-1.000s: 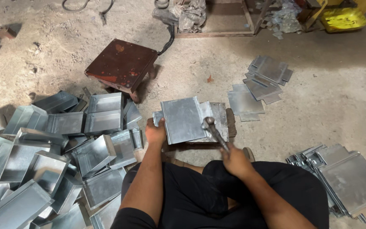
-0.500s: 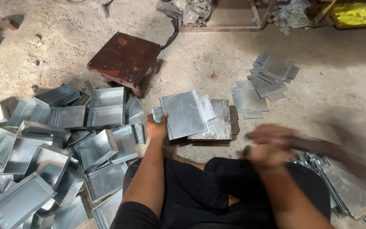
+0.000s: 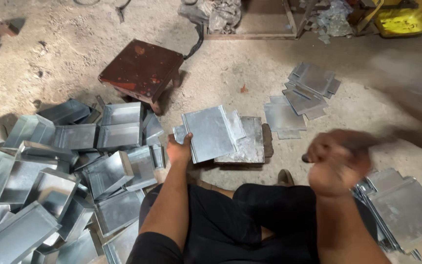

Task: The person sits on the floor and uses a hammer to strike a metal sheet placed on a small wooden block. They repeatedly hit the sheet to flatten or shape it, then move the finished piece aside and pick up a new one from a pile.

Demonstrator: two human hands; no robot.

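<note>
The left hand still grips the metal sheet on the block; the right hand, clenched on a blurred tool handle, has swung up rightward.

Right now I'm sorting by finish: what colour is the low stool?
Dark rusty red-brown, the stool in the head view.

our left hand grips a metal sheet on a flat block; our blurred right hand is closed around a dark handle. folded metal trays lie left.
</note>
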